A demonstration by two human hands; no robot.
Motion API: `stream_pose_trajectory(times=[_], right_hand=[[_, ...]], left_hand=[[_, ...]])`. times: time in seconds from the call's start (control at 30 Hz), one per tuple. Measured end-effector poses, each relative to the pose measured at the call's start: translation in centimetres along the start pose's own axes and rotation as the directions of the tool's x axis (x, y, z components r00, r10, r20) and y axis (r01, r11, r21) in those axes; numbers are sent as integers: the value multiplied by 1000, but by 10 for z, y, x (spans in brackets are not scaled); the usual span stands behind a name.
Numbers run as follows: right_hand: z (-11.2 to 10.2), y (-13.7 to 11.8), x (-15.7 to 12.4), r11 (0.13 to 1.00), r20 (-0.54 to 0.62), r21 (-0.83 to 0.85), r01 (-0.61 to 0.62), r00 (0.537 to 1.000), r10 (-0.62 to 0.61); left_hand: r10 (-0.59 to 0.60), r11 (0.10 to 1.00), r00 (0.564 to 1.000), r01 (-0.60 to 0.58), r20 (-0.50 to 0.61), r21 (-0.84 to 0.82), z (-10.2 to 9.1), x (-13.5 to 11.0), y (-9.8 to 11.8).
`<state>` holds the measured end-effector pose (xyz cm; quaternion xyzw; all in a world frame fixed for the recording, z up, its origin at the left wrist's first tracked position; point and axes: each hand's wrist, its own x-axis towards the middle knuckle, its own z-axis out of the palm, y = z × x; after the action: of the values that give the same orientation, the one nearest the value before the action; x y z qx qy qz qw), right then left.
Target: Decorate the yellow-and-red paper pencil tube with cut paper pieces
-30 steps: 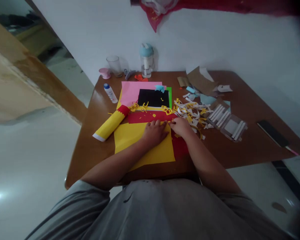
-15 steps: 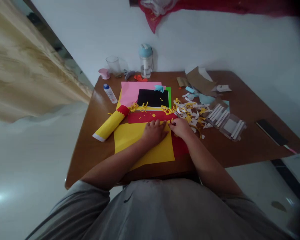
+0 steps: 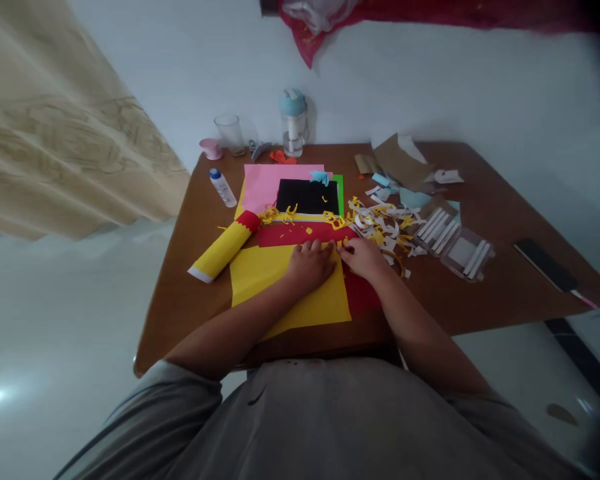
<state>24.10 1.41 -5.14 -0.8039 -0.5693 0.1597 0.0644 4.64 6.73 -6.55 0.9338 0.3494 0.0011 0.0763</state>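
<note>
I'm watching from the head camera, and here's the picture: the left hand (image 3: 310,267) lies flat on a yellow paper sheet (image 3: 285,287), fingers close together and bearing down, which looks like it's there to pin the sheet against the table (image 3: 505,287). The right hand (image 3: 364,259) sits just beside it at three o'clock, fingertips bunched at the sheet's upper edge. They may be pinching a small yellow bit, but from here I can't tell. The sheet sits right at the table's near edge, probably so both hands reach it easily, with a red paper strip (image 3: 300,233) touching its far side. At nine o'clock from the hands lies a yellow paper tube (image 3: 223,250) with a red zigzag end, and beyond it a glue bottle (image 3: 223,188). Pink paper (image 3: 275,187) and black paper (image 3: 307,197) are stacked at twelve, out of the way. Paper scraps (image 3: 380,227) are heaped at two, seemingly pushed aside, and a clear plastic box (image 3: 460,253) of white strips waits at three.
</note>
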Motion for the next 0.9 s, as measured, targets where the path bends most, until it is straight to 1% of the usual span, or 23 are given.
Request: stream_pose_trajectory(times=[0.1, 0.17, 0.27, 0.33, 0.5, 0.7, 0.9], right_hand=[[4, 3, -11, 998, -75, 7, 56, 996, -55], [8, 5, -16, 997, -135, 1, 72, 988, -71], [15, 5, -20, 999, -207, -6, 35, 978, -35], [20, 4, -21, 1000, -232, -4, 3, 973, -4], [27, 0, -22, 999, -257, 3, -47, 965, 47], [29, -3, -25, 997, -260, 4, -75, 963, 73], [31, 0, -29, 998, -274, 22, -56, 960, 59]], left_hand=[[9, 1000, 1000, -9, -12, 0, -2, -2, 0], [17, 1000, 1000, -17, -23, -2, -4, -3, 0], [29, 1000, 999, -29, -32, -2, -7, -3, 0], [29, 1000, 999, -29, -35, 0, -7, -4, 2], [11, 1000, 999, -11, -41, 2, -2, -9, 6], [11, 1000, 999, -11, -43, 5, -1, -11, 6], [13, 1000, 999, -12, -38, 5, -2, -10, 6]])
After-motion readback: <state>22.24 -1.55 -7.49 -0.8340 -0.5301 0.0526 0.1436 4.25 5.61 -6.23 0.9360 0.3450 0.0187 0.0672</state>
